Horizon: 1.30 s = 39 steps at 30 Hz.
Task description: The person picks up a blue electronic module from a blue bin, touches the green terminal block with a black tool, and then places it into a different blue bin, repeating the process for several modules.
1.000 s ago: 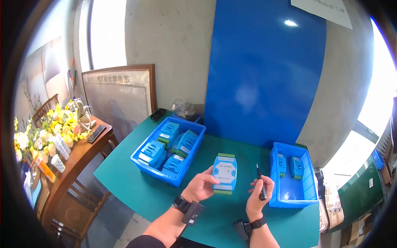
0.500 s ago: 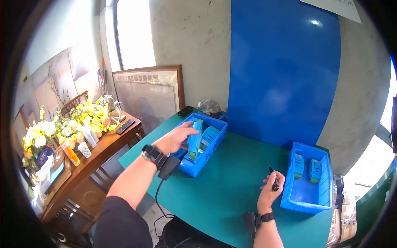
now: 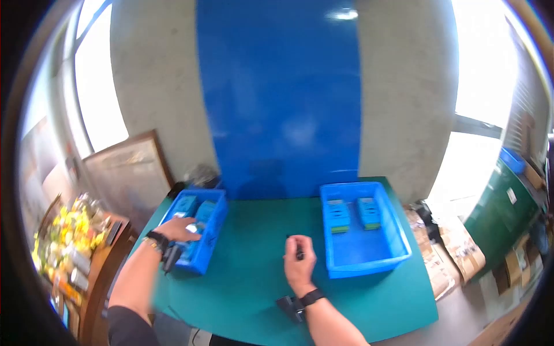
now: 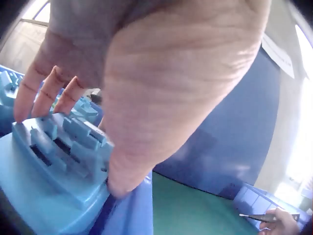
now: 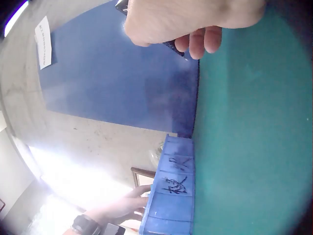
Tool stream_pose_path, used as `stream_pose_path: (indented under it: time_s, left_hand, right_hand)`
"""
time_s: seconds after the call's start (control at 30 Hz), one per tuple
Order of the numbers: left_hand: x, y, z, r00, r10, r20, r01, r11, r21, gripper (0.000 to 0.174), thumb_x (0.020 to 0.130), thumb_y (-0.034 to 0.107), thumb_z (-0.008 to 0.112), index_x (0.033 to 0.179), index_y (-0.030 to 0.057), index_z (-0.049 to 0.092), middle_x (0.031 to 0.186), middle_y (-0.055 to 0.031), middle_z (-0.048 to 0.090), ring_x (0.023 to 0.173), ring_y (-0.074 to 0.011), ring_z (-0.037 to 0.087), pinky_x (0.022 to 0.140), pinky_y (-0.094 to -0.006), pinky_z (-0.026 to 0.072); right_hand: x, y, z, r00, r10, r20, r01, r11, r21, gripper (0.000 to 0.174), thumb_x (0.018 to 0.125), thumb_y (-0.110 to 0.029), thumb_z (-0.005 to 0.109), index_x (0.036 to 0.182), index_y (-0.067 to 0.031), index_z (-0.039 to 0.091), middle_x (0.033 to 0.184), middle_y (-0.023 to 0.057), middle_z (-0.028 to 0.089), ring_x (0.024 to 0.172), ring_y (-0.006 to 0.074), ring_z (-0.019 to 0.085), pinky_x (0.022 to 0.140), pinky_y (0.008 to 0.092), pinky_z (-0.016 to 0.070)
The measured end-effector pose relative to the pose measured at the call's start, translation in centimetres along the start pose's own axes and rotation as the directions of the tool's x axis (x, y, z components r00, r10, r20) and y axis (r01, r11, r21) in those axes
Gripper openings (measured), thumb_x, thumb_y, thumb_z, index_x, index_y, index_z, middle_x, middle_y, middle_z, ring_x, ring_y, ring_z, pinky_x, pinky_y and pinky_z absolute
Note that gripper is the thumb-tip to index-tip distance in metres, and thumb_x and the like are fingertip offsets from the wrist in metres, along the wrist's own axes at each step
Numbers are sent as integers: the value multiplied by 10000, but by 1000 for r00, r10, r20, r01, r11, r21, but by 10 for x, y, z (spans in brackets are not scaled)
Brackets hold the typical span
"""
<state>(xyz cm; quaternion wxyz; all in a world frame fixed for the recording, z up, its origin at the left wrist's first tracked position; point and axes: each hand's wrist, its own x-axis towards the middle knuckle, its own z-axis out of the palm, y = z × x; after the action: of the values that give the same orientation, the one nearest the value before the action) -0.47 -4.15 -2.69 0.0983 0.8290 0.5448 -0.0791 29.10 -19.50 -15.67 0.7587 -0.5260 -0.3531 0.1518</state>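
My left hand (image 3: 179, 229) reaches into the blue bin (image 3: 210, 242) on the left of the table. In the left wrist view it spans a light-blue electronic module (image 4: 58, 156) with slotted top, fingertips at the far edge and thumb against the near end. Other blue modules lie beside it, partly covered by the hand. Over the table's middle, my right hand (image 3: 300, 265) holds a slim black pen-shaped tool (image 4: 257, 217) with a pale narrow tip.
At the right stands a second blue bin (image 3: 366, 267) holding two blue modules (image 3: 339, 217). Both bins rest on the green table (image 3: 259, 294), with a blue panel (image 3: 283, 104) behind. A side table with flowers (image 3: 69, 228) and a framed picture (image 3: 127, 161) are at left.
My left hand first held a module over the table, then carried one edge-up over the left bin; now it is lower in that bin. The right hand keeps its tool. The head view has swung.
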Motion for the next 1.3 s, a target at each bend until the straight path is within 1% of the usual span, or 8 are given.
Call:
stream_pose_path:
  time_s: [0.1, 0.2, 0.3, 0.4, 0.53, 0.77, 1.0, 1.3]
  left_hand:
    - [5, 41, -31, 967, -129, -218, 130, 991, -6, 840, 726, 544, 678, 1349, 31, 444, 1320, -244, 493, 1221, -383, 473, 1036, -435, 371]
    - [24, 109, -54, 913, 32, -406, -119, 975, -190, 750, 728, 444, 728, 1277, -10, 493, 1180, -229, 593, 1074, -347, 591, 914, -405, 470]
    - [48, 211, -65, 899, 340, -276, -388, 910, -143, 579, 746, 407, 719, 1148, 7, 599, 1044, -201, 651, 984, -301, 634, 840, -368, 504]
    - [81, 299, -44, 678, 718, -159, -710, 695, 112, 480, 781, 362, 689, 1139, 55, 601, 955, -149, 664, 895, -302, 639, 779, -397, 504]
    - [98, 375, -8, 781, 623, -44, -593, 762, 261, 442, 782, 290, 704, 1155, 77, 600, 1135, -172, 574, 1101, -335, 543, 929, -441, 444]
    - [125, 412, 10, 848, 496, 187, -521, 712, 471, 463, 733, 296, 761, 1101, 50, 627, 1104, -191, 619, 1051, -340, 597, 952, -444, 453]
    - [142, 399, 23, 863, 490, 120, -501, 808, 308, 424, 725, 230, 756, 1079, 36, 627, 1119, -178, 626, 1084, -351, 587, 903, -420, 499]
    - [69, 357, -39, 602, 764, -233, -794, 604, -71, 578, 722, 335, 730, 1189, 30, 580, 1027, -150, 569, 957, -285, 566, 861, -367, 459]
  right_hand:
    - [3, -4, 2, 997, -66, -41, 64, 997, -39, 128, 901, -162, 618, 926, -39, 594, 735, 32, 613, 655, 82, 561, 583, 256, 466]
    - [4, -1, 4, 999, -9, -44, 7, 999, -48, 138, 883, -171, 634, 917, -41, 602, 714, 43, 622, 641, 96, 568, 590, 266, 461]
    - [2, 0, 4, 999, 46, 7, -45, 997, -65, 139, 870, -184, 645, 902, -53, 611, 717, 46, 633, 633, 104, 579, 588, 274, 464]
    - [1, 5, 3, 998, 52, 48, -47, 994, -96, 147, 866, -225, 643, 896, -84, 612, 744, 67, 644, 649, 185, 621, 596, 323, 486]
    - [0, 7, 2, 992, 109, 60, -99, 984, -151, 176, 840, -240, 647, 925, -92, 604, 778, 118, 650, 708, 319, 642, 610, 405, 499]
    - [1, 26, 3, 984, 165, 71, -155, 980, -124, 211, 784, -141, 631, 984, -75, 616, 834, 164, 655, 789, 376, 636, 645, 441, 503]
    - [4, 12, -3, 983, 179, 44, -173, 978, -115, 180, 800, -130, 625, 972, -77, 634, 837, 167, 658, 790, 374, 636, 651, 424, 500]
    - [11, 32, -1, 986, 165, -5, -165, 985, -55, 158, 841, -214, 662, 893, -76, 606, 727, 91, 634, 642, 216, 627, 590, 332, 481]
